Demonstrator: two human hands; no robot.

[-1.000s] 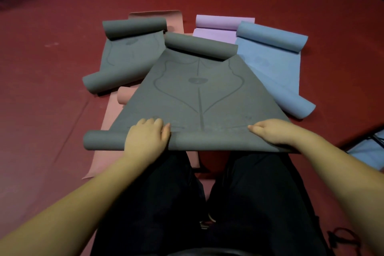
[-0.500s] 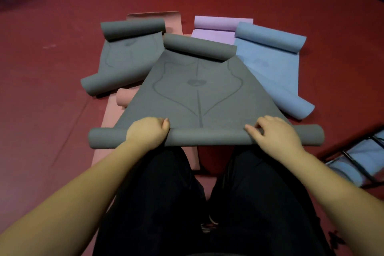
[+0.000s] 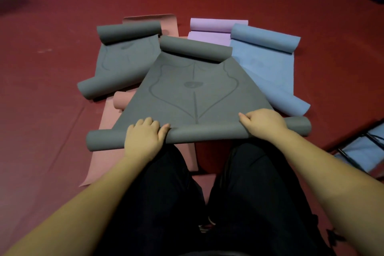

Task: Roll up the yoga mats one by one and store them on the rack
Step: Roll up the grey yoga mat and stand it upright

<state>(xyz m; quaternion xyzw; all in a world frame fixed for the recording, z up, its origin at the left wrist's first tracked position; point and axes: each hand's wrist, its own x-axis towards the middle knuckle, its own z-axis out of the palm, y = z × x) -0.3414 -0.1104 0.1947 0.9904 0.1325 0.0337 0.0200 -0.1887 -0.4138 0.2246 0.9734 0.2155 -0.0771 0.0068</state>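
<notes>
A grey yoga mat (image 3: 193, 93) with a printed line pattern lies in front of my knees, its far end curled up. Its near end is rolled into a tube (image 3: 207, 133) that spans both hands. My left hand (image 3: 144, 137) grips the left part of the tube, fingers curled over the top. My right hand (image 3: 262, 123) grips the right part the same way. A second grey mat (image 3: 122, 64) lies at the left, a pink mat (image 3: 108, 118) under both, a purple mat (image 3: 214, 29) and a blue mat (image 3: 268, 64) at the right.
Dark red floor (image 3: 47, 93) surrounds the mats. A black metal rack (image 3: 357, 147) with a blue mat in it shows at the right edge. My dark trouser legs (image 3: 207, 203) fill the bottom of the view.
The near end of the grey mat has been rolled forward into a fuller tube. Both hands moved forward with it, and my right hand now curls over the roll.
</notes>
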